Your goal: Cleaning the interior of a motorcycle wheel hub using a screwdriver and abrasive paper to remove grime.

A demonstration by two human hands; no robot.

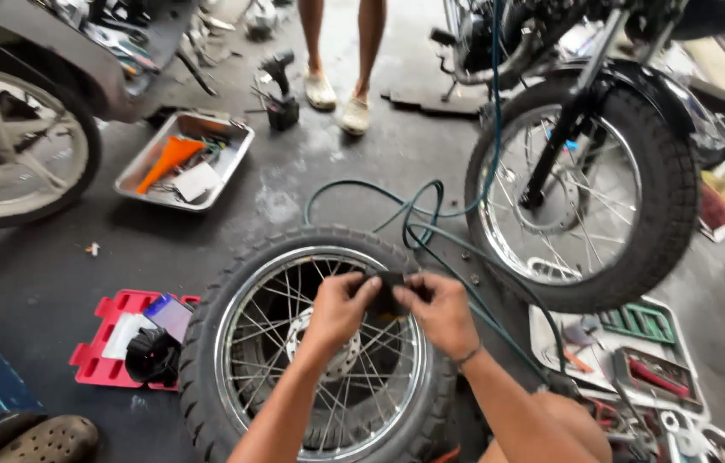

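Your fingers [368, 290] pinch a small black rubber piece [390, 291] tight between your left hand [341, 309] and right hand [444, 310], just above the black spoked motorcycle wheel [320, 351] lying flat on the floor, near a thin green hose [431, 227]

From my remote seat I see soft, even daylight brightest toward twelve o'clock on the wet concrete floor [294, 193], faint shadows under the loose spoked wheel [320, 343], mild glare on its rim, wide-angle bending at the edges, and slight overall softness.
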